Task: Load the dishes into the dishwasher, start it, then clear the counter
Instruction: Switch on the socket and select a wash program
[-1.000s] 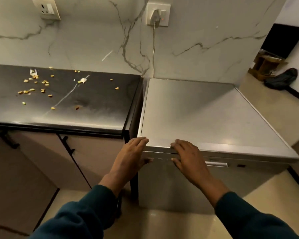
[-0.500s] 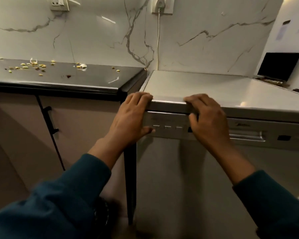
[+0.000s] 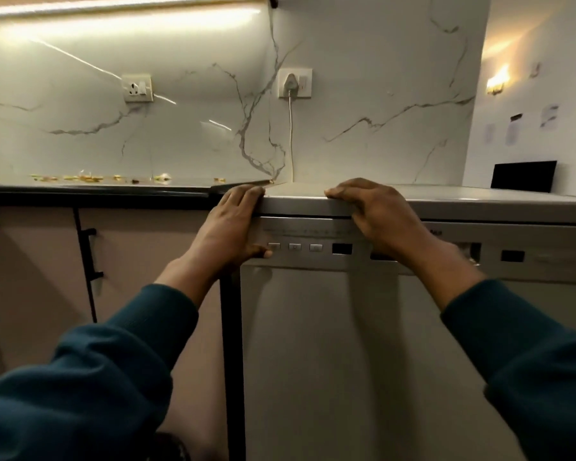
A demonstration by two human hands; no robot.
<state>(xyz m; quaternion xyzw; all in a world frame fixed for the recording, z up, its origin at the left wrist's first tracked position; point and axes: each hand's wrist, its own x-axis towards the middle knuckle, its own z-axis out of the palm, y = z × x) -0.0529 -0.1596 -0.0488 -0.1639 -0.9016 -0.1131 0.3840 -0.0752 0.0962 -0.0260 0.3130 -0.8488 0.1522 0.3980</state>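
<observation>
Head view showed the dishwasher (image 3: 363,344) with its door closed, standing just right of the dark counter (image 3: 97,191). The left hand (image 3: 228,227) had its fingers hooked over the top left corner of the machine, with its thumb (image 3: 258,251) touching the first button on the control panel (image 3: 300,242). The right hand (image 3: 378,216) curled its fingers over the top edge further right, gripping it.

A likely slip: with the thumb lying at the edge of the panel, it could miss the key or press it at an angle, so that the cycle failed to start. Weight hung on the top edge might also shift the machine.

Counted: two hands, three small square buttons (image 3: 295,246), one dark display window (image 3: 342,248), and two wall sockets (image 3: 137,88), the right one with a plug (image 3: 290,84) in it. Scattered food scraps (image 3: 80,177) lay along the far side of the counter, too small to count. No dishes were in sight.
</observation>
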